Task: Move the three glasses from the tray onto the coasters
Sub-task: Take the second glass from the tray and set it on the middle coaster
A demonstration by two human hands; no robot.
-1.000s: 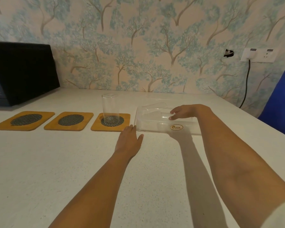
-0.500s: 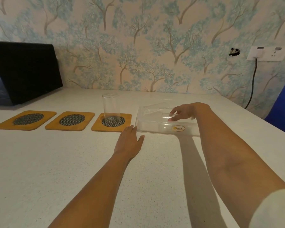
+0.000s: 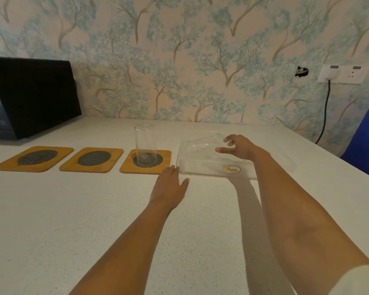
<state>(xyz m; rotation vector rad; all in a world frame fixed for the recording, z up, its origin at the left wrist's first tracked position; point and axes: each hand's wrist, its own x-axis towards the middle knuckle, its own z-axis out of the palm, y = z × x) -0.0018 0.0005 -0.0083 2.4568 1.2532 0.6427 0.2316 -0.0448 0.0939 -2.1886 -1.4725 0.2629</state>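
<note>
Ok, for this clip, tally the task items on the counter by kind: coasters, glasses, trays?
Coasters: 3 (left, middle, right)
Glasses clearly visible: 1, upright on the right coaster
Trays: 1, clear plastic; any glasses in it cannot be told
Total: 5

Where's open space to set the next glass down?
The left coaster and middle coaster are both bare. The right coaster already holds a glass. The left hand lies flat in front of it, beside the tray, so that corner is crowded. The right hand is over the tray.
</note>
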